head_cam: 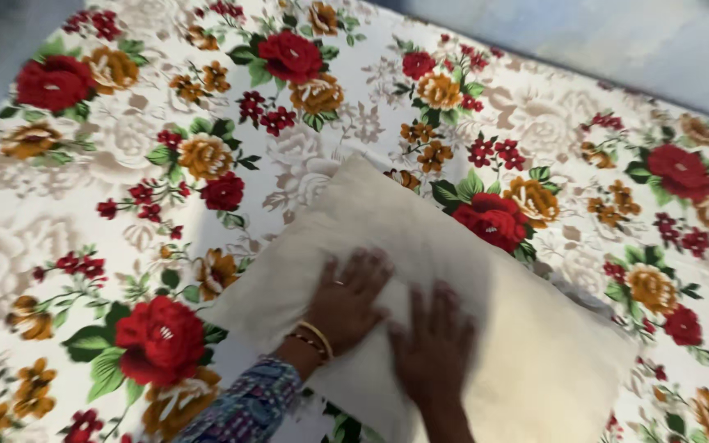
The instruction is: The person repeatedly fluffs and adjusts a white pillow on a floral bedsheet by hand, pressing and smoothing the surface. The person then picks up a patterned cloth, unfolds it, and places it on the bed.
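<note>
A plain cream pillow point(387, 221) lies flat on a bed covered by a white sheet with red and orange flowers point(157, 139). My left hand point(346, 297) presses palm down on the pillow's near left part, fingers spread; it wears a ring and gold bangles at the wrist, above a patterned blue sleeve. My right hand point(435, 344) lies flat on the pillow just to the right of it, fingers spread as well. Neither hand grips anything. Both hands look slightly blurred.
The flowered sheet fills nearly the whole view around the pillow. A pale blue-grey wall or floor strip point(601, 41) runs along the bed's far edge at the top right, and another shows at the top left corner.
</note>
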